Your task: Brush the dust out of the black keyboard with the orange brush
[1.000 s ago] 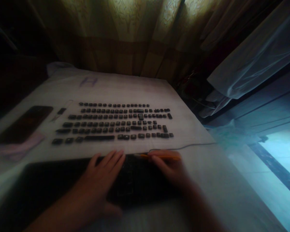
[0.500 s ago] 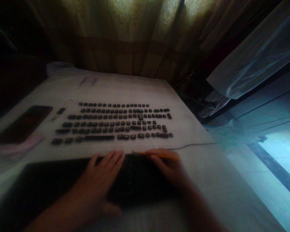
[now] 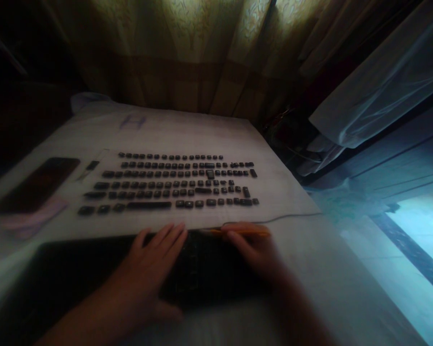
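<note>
The left hand (image 3: 157, 264) lies flat on the dark keyboard body (image 3: 82, 264) at six to seven o'clock in the view, fingers extended and slightly parted, gripping nothing. At five o'clock, the right hand (image 3: 254, 247) pinches a slender orange tool (image 3: 217, 231), fingers closed around it. Compared with half a second ago, the tool's blurred tip sits slightly lower, towards six o'clock, while the left hand is practically unmoved; work apparently continues along the keyboard's far edge. Loose keycaps (image 3: 159, 184) lie in rows towards twelve o'clock from it.
</note>
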Demonstrator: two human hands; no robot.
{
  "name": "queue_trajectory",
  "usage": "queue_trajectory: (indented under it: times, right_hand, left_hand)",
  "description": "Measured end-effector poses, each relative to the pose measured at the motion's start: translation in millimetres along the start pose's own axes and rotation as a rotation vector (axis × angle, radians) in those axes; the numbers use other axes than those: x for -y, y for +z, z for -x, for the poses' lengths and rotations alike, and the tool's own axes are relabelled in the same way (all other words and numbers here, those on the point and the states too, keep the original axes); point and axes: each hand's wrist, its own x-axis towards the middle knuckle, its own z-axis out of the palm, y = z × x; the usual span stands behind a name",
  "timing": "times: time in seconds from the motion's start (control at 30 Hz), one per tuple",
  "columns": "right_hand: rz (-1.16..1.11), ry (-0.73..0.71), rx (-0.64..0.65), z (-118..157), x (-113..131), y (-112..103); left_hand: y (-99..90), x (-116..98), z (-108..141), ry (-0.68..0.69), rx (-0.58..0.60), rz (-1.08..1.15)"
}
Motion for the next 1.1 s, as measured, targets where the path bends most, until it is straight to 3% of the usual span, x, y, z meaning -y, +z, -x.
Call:
queue_trajectory:
  times: [0.47,0.7,1.1]
  right_hand:
    - [0.035,-0.028,0.028,0.4,0.8,3.5]
    - [0.057,-0.099,-0.026,-0.5,-2.6,2.0]
    - [0.031,0.007,-0.006,1.9,0.1,3.3]
  left_hand:
    - [3.7,1.3,-0.6,0.011,-0.027,-0.015]
    - [5.0,2.2,0.1,0.009,-0.025,-0.026]
    - [2.1,0.8,-1.6,0.0,-0.013,-0.006]
